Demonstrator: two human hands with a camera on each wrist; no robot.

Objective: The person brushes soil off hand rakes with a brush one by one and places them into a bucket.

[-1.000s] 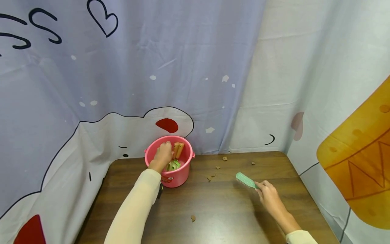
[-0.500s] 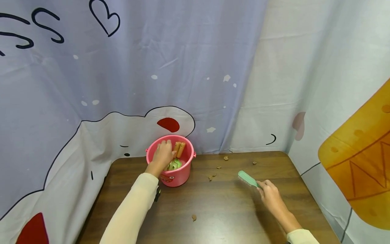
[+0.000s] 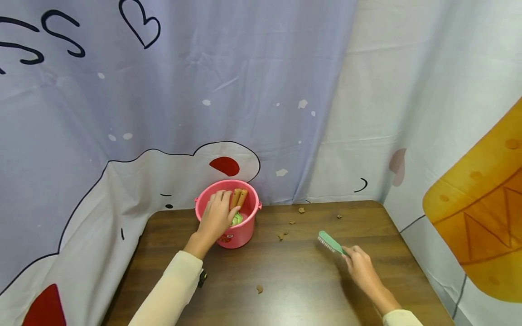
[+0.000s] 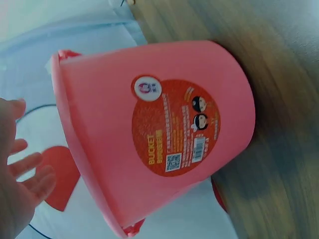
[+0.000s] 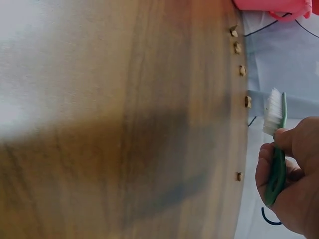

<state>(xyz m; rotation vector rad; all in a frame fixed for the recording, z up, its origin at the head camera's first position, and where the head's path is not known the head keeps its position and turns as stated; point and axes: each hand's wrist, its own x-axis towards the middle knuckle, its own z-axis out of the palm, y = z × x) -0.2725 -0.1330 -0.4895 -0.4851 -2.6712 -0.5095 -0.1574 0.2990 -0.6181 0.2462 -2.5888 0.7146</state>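
My left hand (image 3: 215, 216) hovers over the mouth of a pink bucket (image 3: 240, 236), and its fingers hold nothing. In the left wrist view the fingers of the left hand (image 4: 22, 174) spread loosely beside the bucket's rim. Two tan handles (image 3: 242, 198) stand inside the bucket, above a light green piece (image 3: 237, 219) partly covered by the hand. My right hand (image 3: 360, 267) grips a green brush (image 3: 331, 242) by its handle. White bristles (image 5: 272, 112) show in the right wrist view; the brush is raised above the table.
Several small brown scraps lie on the wooden table (image 3: 293, 267), among them one near the front (image 3: 259, 290) and one toward the back edge (image 3: 301, 210). A printed curtain (image 3: 253, 90) hangs behind and along the sides of the table.
The left hand has let go inside the bucket and drawn back slightly toward me, its fingers loosening. The right hand still holds the brush, which has turned a little, showing more bristles.
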